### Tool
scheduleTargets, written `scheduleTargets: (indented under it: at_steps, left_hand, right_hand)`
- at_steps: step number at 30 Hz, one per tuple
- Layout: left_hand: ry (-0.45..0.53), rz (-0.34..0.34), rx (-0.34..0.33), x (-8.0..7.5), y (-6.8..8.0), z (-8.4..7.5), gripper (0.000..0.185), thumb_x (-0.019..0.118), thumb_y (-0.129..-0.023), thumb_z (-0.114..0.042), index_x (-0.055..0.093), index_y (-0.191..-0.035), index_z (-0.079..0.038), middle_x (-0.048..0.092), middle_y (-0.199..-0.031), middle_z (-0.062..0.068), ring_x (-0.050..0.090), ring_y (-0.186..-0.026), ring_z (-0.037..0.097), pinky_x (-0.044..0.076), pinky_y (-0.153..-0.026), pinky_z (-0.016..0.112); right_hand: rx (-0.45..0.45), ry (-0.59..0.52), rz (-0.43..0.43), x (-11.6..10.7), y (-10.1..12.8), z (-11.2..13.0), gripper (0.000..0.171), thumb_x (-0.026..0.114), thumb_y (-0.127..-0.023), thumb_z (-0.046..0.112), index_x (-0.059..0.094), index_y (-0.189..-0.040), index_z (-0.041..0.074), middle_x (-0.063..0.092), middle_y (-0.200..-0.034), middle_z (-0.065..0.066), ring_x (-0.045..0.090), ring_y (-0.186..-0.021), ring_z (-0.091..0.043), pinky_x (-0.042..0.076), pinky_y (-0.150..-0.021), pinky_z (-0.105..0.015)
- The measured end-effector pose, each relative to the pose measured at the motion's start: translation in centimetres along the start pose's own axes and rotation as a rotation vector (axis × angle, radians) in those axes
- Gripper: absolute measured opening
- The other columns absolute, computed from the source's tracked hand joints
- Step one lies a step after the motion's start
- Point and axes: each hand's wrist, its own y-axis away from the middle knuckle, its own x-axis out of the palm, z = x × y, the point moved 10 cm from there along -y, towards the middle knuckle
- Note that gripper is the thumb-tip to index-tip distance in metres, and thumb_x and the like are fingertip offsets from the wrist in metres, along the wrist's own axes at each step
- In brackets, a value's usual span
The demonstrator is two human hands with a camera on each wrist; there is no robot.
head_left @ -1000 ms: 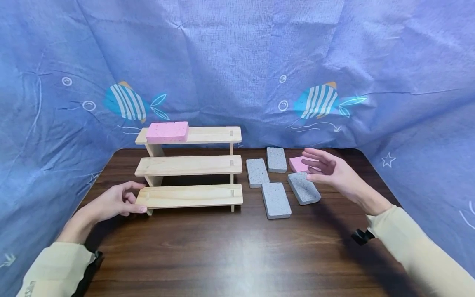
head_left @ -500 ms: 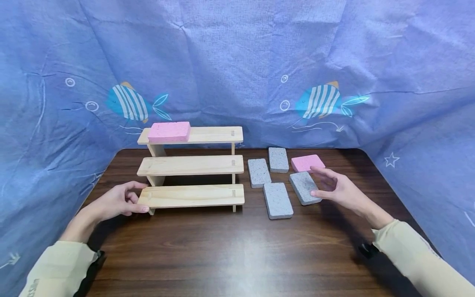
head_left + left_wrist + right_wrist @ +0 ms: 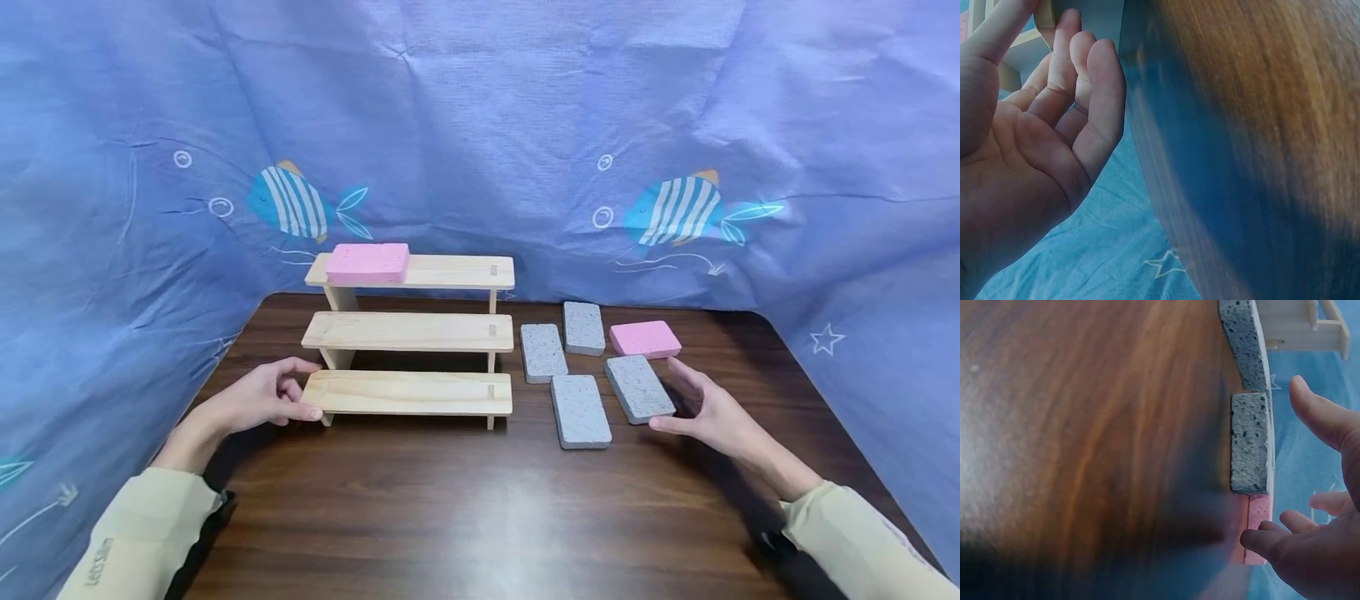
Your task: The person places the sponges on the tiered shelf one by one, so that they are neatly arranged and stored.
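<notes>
A three-step wooden shelf stand (image 3: pixel 407 332) stands at the left of the table in the head view, one pink pumice stone (image 3: pixel 367 262) lying on its top step. My left hand (image 3: pixel 262 396) grips the left end of the lowest step between thumb and fingers. At the right, my right hand (image 3: pixel 708 417) is spread beside a grey pumice stone (image 3: pixel 639 388), thumb near its front corner and fingers along its right side. Nothing is held in that hand. In the right wrist view, thumb and fingers stand apart, the porous side of a grey stone (image 3: pixel 1250 444) beyond them.
Several more grey pumice stones lie between stand and right hand: one in front (image 3: pixel 581 412), one near the stand (image 3: pixel 543 353), one behind (image 3: pixel 583 327). A second pink pumice stone (image 3: pixel 645 339) lies behind the right hand. A blue fish-print cloth (image 3: pixel 480 150) hangs at the table's back edge.
My right hand has come down from over the pink stone on the table to the right side of the nearest grey one. My left hand stays on the stand. The head view has shifted slightly.
</notes>
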Motion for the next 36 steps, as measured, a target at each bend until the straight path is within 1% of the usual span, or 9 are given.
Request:
scheduleTargets:
  at_steps: [6, 8, 10, 13, 15, 19, 25, 28, 36]
  left_hand:
    - [0.006, -0.004, -0.006, 0.1, 0.1, -0.1, 0.078, 0.083, -0.074, -0.021, 0.039, -0.135, 0.000, 0.056, -0.075, 0.011, 0.054, -0.061, 0.019, 0.050, -0.055, 0.037]
    - [-0.002, -0.005, -0.010, 0.0, 0.2, -0.1, 0.079, 0.083, -0.074, -0.021, 0.038, -0.136, 0.000, 0.056, -0.075, 0.012, 0.055, -0.062, 0.020, 0.050, -0.055, 0.037]
    - [-0.009, -0.005, -0.012, 0.0, 0.2, 0.0, 0.080, 0.083, -0.074, -0.022, 0.038, -0.136, 0.000, 0.056, -0.075, 0.012, 0.055, -0.063, 0.021, 0.050, -0.055, 0.037]
    - [-0.006, -0.005, -0.016, 0.0, 0.2, 0.0, 0.080, 0.084, -0.074, -0.022, 0.038, -0.136, 0.000, 0.056, -0.075, 0.012, 0.055, -0.063, 0.020, 0.050, -0.055, 0.037]
    - [-0.005, -0.004, -0.019, 0.0, 0.2, 0.1, 0.080, 0.083, -0.074, -0.022, 0.038, -0.136, 0.000, 0.056, -0.075, 0.011, 0.055, -0.063, 0.019, 0.050, -0.055, 0.036]
    - [0.005, -0.002, -0.018, 0.0, 0.0, 0.2, 0.079, 0.083, -0.074, -0.021, 0.039, -0.135, 0.000, 0.056, -0.074, 0.012, 0.054, -0.062, 0.018, 0.050, -0.054, 0.036]
    - [-0.001, -0.003, -0.022, 0.0, -0.1, 0.2, 0.079, 0.083, -0.074, -0.022, 0.038, -0.135, 0.001, 0.056, -0.075, 0.011, 0.055, -0.063, 0.017, 0.050, -0.055, 0.036]
    - [-0.005, -0.003, -0.026, 0.0, -0.1, 0.2, 0.079, 0.083, -0.074, -0.022, 0.038, -0.135, 0.001, 0.056, -0.074, 0.011, 0.055, -0.063, 0.017, 0.049, -0.054, 0.035]
    - [0.005, -0.004, -0.011, 0.0, -0.2, 0.1, 0.078, 0.083, -0.074, -0.021, 0.039, -0.134, 0.000, 0.056, -0.074, 0.011, 0.054, -0.061, 0.016, 0.049, -0.053, 0.035]
  right_hand:
    - [-0.006, -0.022, 0.034, 0.6, -0.1, -0.3, 0.104, 0.083, -0.075, 0.024, 0.016, -0.149, -0.004, 0.028, -0.148, -0.027, 0.031, -0.133, -0.044, 0.031, -0.100, -0.053]
    - [-0.019, -0.031, 0.036, 1.0, -0.2, -0.5, 0.103, 0.083, -0.074, 0.025, 0.017, -0.148, -0.004, 0.026, -0.149, -0.027, 0.030, -0.133, -0.043, 0.031, -0.102, -0.046]
    - [-0.033, -0.035, 0.028, 1.1, -0.3, -0.6, 0.103, 0.084, -0.074, 0.024, 0.019, -0.148, -0.005, 0.027, -0.149, -0.026, 0.029, -0.134, -0.042, 0.032, -0.104, -0.034]
    - [-0.064, -0.003, 0.009, 1.2, -0.5, -0.5, 0.101, 0.085, -0.072, 0.024, 0.023, -0.146, -0.006, 0.029, -0.147, -0.027, 0.032, -0.132, -0.042, 0.032, -0.100, -0.017]
    - [-0.078, 0.040, -0.003, 1.2, -0.5, -0.4, 0.100, 0.085, -0.071, 0.026, 0.026, -0.145, -0.007, 0.032, -0.145, -0.027, 0.036, -0.129, -0.040, 0.033, -0.096, -0.013]
    - [-0.073, 0.154, -0.039, 1.1, -0.6, -0.2, 0.097, 0.086, -0.069, 0.032, 0.034, -0.142, -0.007, 0.039, -0.138, -0.027, 0.043, -0.120, -0.035, 0.039, -0.092, -0.025]
    - [-0.034, 0.233, -0.056, 0.9, -0.7, -0.3, 0.094, 0.085, -0.070, 0.039, 0.041, -0.138, -0.006, 0.044, -0.135, -0.029, 0.043, -0.120, -0.039, 0.035, -0.094, -0.050]
    - [-0.012, 0.243, -0.047, 0.8, -0.8, -0.5, 0.093, 0.084, -0.070, 0.042, 0.041, -0.139, -0.005, 0.043, -0.134, -0.031, 0.043, -0.120, -0.041, 0.034, -0.095, -0.054]
    - [0.037, 0.271, -0.045, 0.6, -1.0, -1.2, 0.097, 0.083, -0.067, 0.050, 0.041, -0.138, -0.001, 0.043, -0.135, -0.026, 0.043, -0.119, -0.037, 0.035, -0.094, -0.052]
